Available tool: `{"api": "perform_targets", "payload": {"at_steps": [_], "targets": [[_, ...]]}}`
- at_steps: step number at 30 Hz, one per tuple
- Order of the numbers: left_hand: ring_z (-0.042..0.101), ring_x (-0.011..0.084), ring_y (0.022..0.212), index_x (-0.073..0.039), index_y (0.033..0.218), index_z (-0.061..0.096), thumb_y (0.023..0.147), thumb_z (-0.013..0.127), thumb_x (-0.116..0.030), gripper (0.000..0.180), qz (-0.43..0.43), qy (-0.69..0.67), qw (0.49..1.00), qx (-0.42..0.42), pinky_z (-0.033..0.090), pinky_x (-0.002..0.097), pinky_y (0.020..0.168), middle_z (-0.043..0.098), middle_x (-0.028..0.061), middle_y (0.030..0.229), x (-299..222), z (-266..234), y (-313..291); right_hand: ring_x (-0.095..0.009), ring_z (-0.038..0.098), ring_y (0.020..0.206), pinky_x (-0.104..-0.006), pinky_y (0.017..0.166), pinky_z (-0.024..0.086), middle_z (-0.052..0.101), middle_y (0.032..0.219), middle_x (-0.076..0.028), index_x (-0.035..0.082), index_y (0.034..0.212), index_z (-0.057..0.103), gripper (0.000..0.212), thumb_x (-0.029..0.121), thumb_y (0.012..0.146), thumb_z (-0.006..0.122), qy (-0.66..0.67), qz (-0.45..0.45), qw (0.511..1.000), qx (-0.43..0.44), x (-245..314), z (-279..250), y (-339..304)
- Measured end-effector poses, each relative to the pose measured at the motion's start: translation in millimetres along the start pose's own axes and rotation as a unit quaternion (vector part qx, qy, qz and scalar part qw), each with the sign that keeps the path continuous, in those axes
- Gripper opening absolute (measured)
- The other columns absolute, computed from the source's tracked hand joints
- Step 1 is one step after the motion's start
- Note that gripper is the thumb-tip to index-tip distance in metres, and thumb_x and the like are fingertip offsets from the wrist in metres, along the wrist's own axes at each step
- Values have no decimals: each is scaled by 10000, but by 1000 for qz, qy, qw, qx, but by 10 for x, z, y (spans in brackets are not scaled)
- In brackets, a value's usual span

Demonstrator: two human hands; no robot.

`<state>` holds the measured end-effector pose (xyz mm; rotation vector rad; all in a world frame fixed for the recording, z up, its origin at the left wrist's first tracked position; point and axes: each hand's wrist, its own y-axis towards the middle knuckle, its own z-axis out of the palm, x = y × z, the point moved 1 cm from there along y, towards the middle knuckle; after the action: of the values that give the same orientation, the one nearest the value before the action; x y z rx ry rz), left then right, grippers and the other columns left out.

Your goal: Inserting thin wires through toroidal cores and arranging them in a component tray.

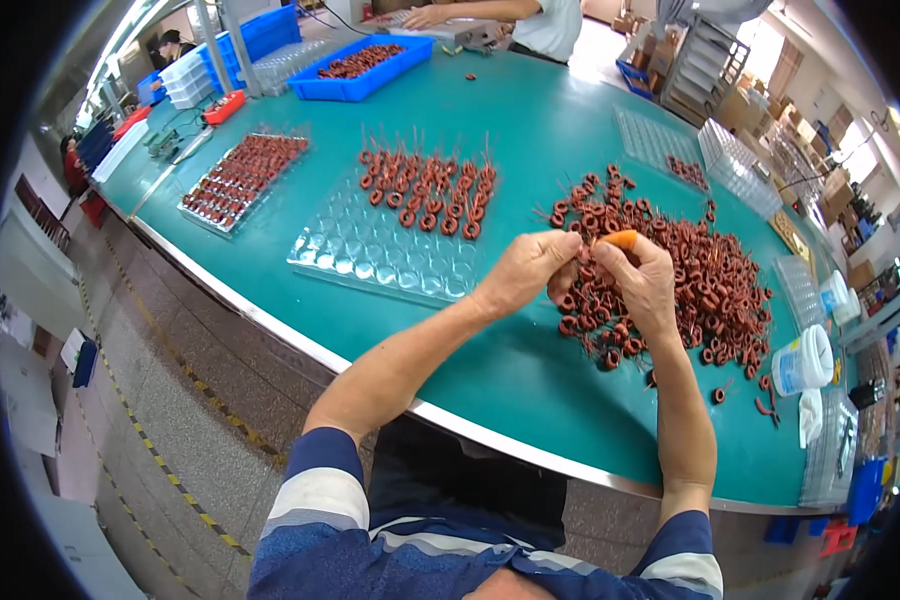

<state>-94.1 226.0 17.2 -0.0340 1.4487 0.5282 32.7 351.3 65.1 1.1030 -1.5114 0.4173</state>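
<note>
My left hand [532, 268] and my right hand [642, 280] meet at the left edge of a big heap of reddish-brown ring coils [715, 285] with wire leads. Both hands are closed in a pinch, fingertips almost together. Between them is a small reddish ring coil [587, 245], mostly hidden by the fingers. An orange finger cot [620, 239] covers a fingertip of my right hand. Left of my hands lies a clear plastic tray [355, 245] with round pockets. Its far right part holds rows of ring coils [430, 190], leads pointing up; the nearer pockets hold none.
Another tray [242, 182] filled with coils lies farther left. A blue bin [362, 70] of coils stands at the far side, near another person's hand [428, 16]. Clear trays [738, 165] and a white tub [803, 362] line the right edge. Loose coils [718, 395] lie near the tub.
</note>
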Motion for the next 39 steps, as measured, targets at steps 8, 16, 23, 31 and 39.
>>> {"api": "perform_targets", "payload": {"at_steps": [8,16,23,31,39], "targets": [[534,92,625,-27,1123,492,1007,471,-318,314,44,72,996,33,424,246,537,550,13,717,-123,105,-32,-74,566,604,-201,539,436,605,718,-1,44,869,639,189,229,899,660,217,139,963,78,-103,-94,71],[546,102,604,-32,1092,480,1018,441,-289,270,30,37,999,7,417,241,525,562,24,724,-168,73,-28,-74,582,581,-184,487,443,624,727,-24,39,905,632,205,242,931,624,245,160,951,99,-125,-72,92],[531,119,587,-41,1045,490,1020,429,-253,222,14,-61,998,-30,411,244,513,542,41,718,-59,63,-31,-74,580,569,-188,479,440,628,711,-29,3,964,651,199,197,936,610,158,81,982,66,-110,70,0],[523,143,577,-76,1069,495,995,478,-225,167,7,-189,982,-20,422,270,527,537,50,712,-76,58,8,-74,573,555,-208,488,458,626,676,-31,-15,937,655,173,149,934,601,46,-4,999,1,-11,126,23],[607,129,638,-40,1115,499,993,496,-228,223,-5,-154,987,49,491,255,559,627,74,811,-149,20,4,-74,569,548,-202,495,453,633,679,-36,-18,941,650,226,205,930,619,105,30,994,19,-52,60,28]]}}
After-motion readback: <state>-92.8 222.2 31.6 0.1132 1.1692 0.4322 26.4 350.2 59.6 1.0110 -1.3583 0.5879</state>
